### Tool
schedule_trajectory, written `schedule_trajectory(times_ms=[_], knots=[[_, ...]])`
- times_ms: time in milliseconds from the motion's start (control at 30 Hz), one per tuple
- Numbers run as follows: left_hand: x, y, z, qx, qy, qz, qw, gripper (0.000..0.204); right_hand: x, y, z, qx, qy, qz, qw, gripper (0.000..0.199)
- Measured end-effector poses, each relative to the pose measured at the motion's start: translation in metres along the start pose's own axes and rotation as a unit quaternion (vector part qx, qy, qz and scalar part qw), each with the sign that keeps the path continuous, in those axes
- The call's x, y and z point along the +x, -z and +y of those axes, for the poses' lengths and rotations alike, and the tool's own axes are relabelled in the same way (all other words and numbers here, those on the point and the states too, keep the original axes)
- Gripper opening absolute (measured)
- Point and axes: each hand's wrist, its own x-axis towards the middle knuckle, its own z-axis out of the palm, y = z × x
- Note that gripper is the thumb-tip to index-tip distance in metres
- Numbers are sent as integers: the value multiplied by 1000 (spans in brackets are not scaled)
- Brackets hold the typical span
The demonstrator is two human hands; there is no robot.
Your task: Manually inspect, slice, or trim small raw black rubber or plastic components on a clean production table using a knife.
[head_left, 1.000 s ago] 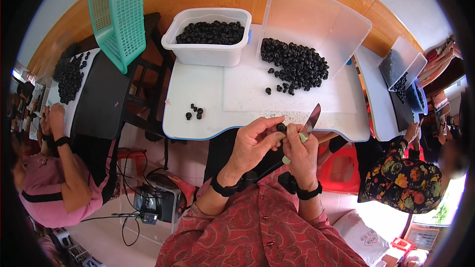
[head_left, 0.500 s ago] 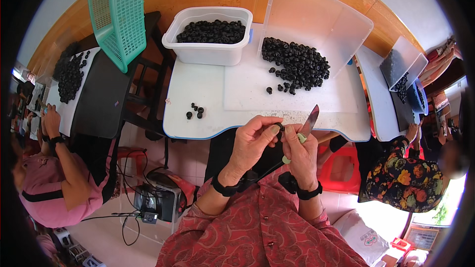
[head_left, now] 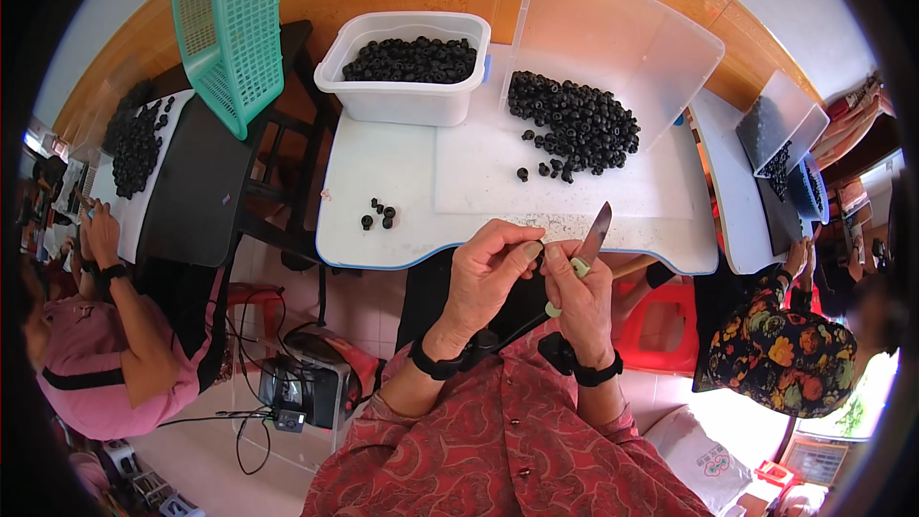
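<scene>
Close to the table's front edge, my left hand (head_left: pixel 486 276) pinches a small round black rubber-like part (head_left: pixel 539 251) between thumb and fingertips, mostly covered by them. My right hand (head_left: pixel 582 302) is closed around the pale green handle of a knife (head_left: pixel 595 233), its blade pointing up and away from me. The right thumb lies close beside the black part. Beyond the hands, a heap of similar black parts (head_left: pixel 579 124) spills from a tipped clear plastic bin (head_left: pixel 613 24) onto a white sheet.
A white tub (head_left: pixel 402 101) of black parts stands at the back, and several loose parts (head_left: pixel 388 212) lie front left on the table (head_left: pixel 383 163). A green basket (head_left: pixel 230 48) stands at left. People sit at tables on both sides. A red stool (head_left: pixel 661 321) is below.
Both hands have shifted slightly. The fingers have turned around the black part, which shows less now, and the right hand with the knife has moved a little left.
</scene>
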Motion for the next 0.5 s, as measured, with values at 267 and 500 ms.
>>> schedule_trajectory(times_ms=[267, 500], knots=[[1, 0, -1, -28, 34, 25, 999, 14, 2, 0, 2, -7, -12, -12, 1000, 22], [2, 1, -2, -7, 16, 29, 999, 12, 5, 1, 6, -22, -20, -31, 999, 26]])
